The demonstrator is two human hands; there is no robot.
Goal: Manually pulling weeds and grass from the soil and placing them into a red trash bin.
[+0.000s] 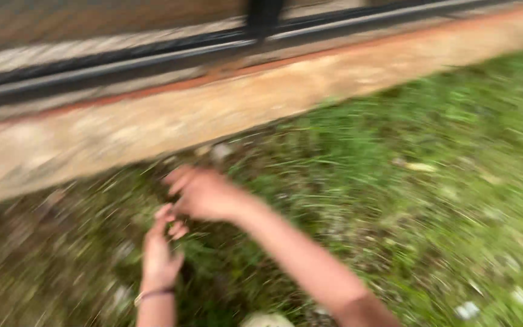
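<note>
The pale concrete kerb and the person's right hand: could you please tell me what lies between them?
In the head view, a blurred strip of bare soil and sparse green grass separates the pale concrete kerb from the right hand; nothing else is discernible there.

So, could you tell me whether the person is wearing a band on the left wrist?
Yes, a thin dark band circles the wrist just below the left hand, which is over the grass.
</note>
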